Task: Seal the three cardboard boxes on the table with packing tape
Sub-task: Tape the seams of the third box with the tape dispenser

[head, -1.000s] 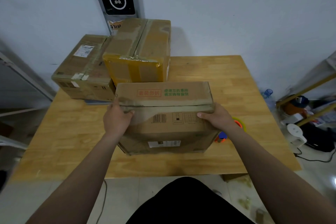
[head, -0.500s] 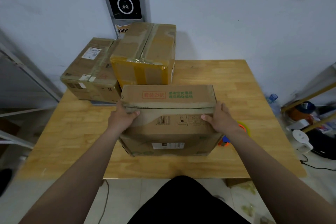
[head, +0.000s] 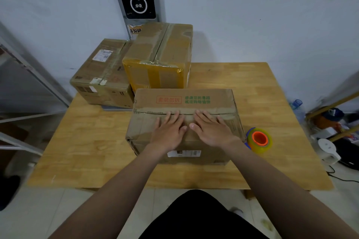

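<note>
Wooden table [head: 252,87] stands against a pale wall, and all three boxes sit on it.

The near box [head: 184,101] is right in front of us, close to the near edge, so we can reach over its top. Our left hand [head: 169,130] and our right hand [head: 210,130] lie flat on it, side by side. The fingers are straight and spread, and they hold nothing. The fingertips reach the seam [head: 151,113] where the two top flaps meet. We think we press down like this so the flaps do not pop up and the seam lies closed, ready for tape.

The tape roll [head: 260,139] lies on the table just to the right of the near box, close to our right hand. That looks like a good spot, because one hand can grab it while the other presses the flaps.

The tall box [head: 161,60] and the flat box [head: 103,75] sit at the far left, touching each other, out of our way. Shiny strips run over their tops, so they look taped, but we cannot tell for sure. No fresh strip shows on the near box yet, so we think taping it comes next.
</note>
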{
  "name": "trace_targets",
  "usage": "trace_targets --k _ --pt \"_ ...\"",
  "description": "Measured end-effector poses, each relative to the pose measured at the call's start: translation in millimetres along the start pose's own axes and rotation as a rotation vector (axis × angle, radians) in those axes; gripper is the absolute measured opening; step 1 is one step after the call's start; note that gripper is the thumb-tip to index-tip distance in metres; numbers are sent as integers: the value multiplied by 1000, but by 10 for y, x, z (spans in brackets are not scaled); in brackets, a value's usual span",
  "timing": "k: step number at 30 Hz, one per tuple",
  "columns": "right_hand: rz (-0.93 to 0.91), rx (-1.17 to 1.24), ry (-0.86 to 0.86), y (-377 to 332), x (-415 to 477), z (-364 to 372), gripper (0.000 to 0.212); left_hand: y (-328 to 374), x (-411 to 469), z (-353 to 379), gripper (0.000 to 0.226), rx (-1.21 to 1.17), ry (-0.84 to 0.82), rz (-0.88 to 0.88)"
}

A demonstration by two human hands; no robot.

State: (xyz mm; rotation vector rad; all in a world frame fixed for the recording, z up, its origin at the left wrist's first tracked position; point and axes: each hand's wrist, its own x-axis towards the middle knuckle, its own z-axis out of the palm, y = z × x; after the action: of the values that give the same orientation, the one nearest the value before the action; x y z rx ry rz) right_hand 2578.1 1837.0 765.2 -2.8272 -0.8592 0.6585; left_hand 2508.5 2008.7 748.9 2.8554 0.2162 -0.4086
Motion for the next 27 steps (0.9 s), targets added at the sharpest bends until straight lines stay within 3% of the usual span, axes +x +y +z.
trace_targets --k 11,15,22,25,27 --pt "311 -69 193 488 -215 100 74 -454 -82 -85 86 24 40 -315" --pt "311 -14 240 557 -192 107 74 -515 -75 -109 106 -39 81 -406" --pt "321 418 253 718 -31 -73 93 -726 90 -299 109 -256 167 -464" --pt "299 608 275 863 53 -136 88 -861 190 -369 124 -401 168 -481" --pt "286 695 244 946 75 -137 97 -912 232 -403 130 -382 119 -468"
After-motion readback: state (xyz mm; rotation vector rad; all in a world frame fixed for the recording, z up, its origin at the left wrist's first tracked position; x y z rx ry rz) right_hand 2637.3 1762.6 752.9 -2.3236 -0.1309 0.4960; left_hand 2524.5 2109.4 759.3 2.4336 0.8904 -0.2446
